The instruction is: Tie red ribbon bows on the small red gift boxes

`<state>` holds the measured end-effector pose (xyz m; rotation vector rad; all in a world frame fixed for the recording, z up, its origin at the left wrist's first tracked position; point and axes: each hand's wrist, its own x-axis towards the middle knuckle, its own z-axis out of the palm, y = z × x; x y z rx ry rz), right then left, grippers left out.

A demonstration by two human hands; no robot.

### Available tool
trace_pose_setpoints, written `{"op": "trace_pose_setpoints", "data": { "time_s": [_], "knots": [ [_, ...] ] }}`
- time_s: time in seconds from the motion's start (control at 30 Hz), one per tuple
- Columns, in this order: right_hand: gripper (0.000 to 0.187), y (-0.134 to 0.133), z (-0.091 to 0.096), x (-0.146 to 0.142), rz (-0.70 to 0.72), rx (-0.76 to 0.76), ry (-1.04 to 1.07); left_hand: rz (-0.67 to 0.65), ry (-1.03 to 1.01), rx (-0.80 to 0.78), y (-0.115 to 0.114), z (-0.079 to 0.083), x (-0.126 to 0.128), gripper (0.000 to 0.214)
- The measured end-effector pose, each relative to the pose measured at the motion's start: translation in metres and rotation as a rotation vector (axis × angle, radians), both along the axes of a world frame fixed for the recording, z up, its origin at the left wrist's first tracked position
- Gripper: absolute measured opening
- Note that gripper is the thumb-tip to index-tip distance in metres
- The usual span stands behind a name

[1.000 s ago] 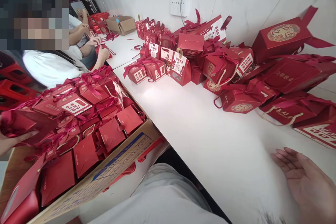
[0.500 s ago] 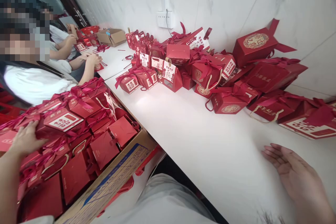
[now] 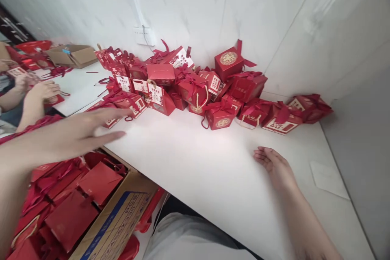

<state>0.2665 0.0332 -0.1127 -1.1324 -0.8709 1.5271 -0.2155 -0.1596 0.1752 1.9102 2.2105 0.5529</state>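
Observation:
My left hand (image 3: 83, 132) reaches over the table's left edge, fingers stretched out and thumb apart, with nothing in it. Its fingertips overlap a small red gift box (image 3: 138, 107) with a ribbon bow and white label; I cannot tell whether they touch it. My right hand (image 3: 274, 166) is held at the white table (image 3: 195, 162), fingers loosely bent and holding nothing. Beyond it stand more red gift boxes, among them one with a gold round emblem (image 3: 224, 121) and one with a pale front panel (image 3: 282, 122). Under my left arm, red boxes (image 3: 73, 219) fill a cardboard carton (image 3: 122, 219).
Red boxes are heaped along the tiled wall (image 3: 189, 12), below a wall socket (image 3: 143, 35). A flat white piece (image 3: 329, 178) lies at the right. At the far left are a cardboard box (image 3: 73, 55) and another person's hands (image 3: 45, 89). Red plastic (image 3: 148, 211) shows below the table.
My left hand has left the boxes in the carton and moved right, over the table edge. The view has swung right, showing more of the table's right end. My right hand stays empty.

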Motion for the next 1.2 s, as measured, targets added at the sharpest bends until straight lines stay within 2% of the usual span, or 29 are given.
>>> {"op": "trace_pose_setpoints", "data": {
  "time_s": [0.07, 0.13, 0.2, 0.27, 0.33, 0.4, 0.47, 0.6, 0.7, 0.8, 0.9, 1.03, 1.1, 1.2],
  "knots": [
    [0.042, 0.0, 0.001, -0.002, 0.01, 0.012, 0.011, -0.37, 0.094, -0.306, 0.046, 0.006, 0.06, 0.064],
    [0.041, 0.0, 0.004, -0.004, 0.022, 0.017, 0.01, -0.557, 0.121, -0.403, 0.088, 0.005, 0.106, 0.058],
    [0.041, 0.001, 0.007, -0.007, 0.033, 0.021, 0.003, -0.666, 0.084, -0.416, 0.129, -0.005, 0.137, 0.057],
    [0.041, 0.002, 0.01, -0.009, 0.05, 0.033, -0.012, -0.717, -0.045, -0.306, 0.167, -0.026, 0.159, 0.054],
    [0.042, 0.005, 0.012, -0.011, 0.069, 0.052, -0.038, -0.724, -0.15, -0.159, 0.201, -0.054, 0.176, 0.048],
    [0.045, 0.009, 0.013, -0.012, 0.075, 0.069, -0.065, -0.642, -0.15, 0.038, 0.226, -0.085, 0.188, 0.046],
    [0.049, 0.012, 0.013, -0.015, 0.082, 0.092, -0.099, -0.532, -0.09, 0.093, 0.245, -0.112, 0.193, 0.055],
    [0.053, 0.011, 0.014, -0.024, 0.076, 0.18, -0.204, -0.413, 0.101, 0.025, 0.273, -0.149, 0.191, 0.081],
    [0.049, 0.01, 0.023, -0.028, 0.013, 0.282, -0.327, -0.38, 0.22, 0.064, 0.287, -0.167, 0.19, 0.079],
    [0.041, 0.028, 0.045, -0.015, -0.154, 0.389, -0.495, -0.336, 0.292, 0.097, 0.293, -0.178, 0.193, 0.073],
    [0.036, 0.075, 0.08, 0.015, -0.346, 0.464, -0.667, -0.291, 0.323, 0.132, 0.291, -0.185, 0.197, 0.072],
    [0.034, 0.162, 0.119, 0.052, -0.51, 0.449, -0.907, -0.258, 0.344, 0.193, 0.289, -0.19, 0.2, 0.07],
    [0.045, 0.199, 0.125, 0.06, -0.534, 0.372, -1.018, -0.251, 0.343, 0.21, 0.289, -0.192, 0.201, 0.07],
    [0.07, 0.232, 0.115, 0.062, -0.517, 0.195, -1.149, -0.254, 0.338, 0.22, 0.289, -0.193, 0.201, 0.07]
  ]
}}
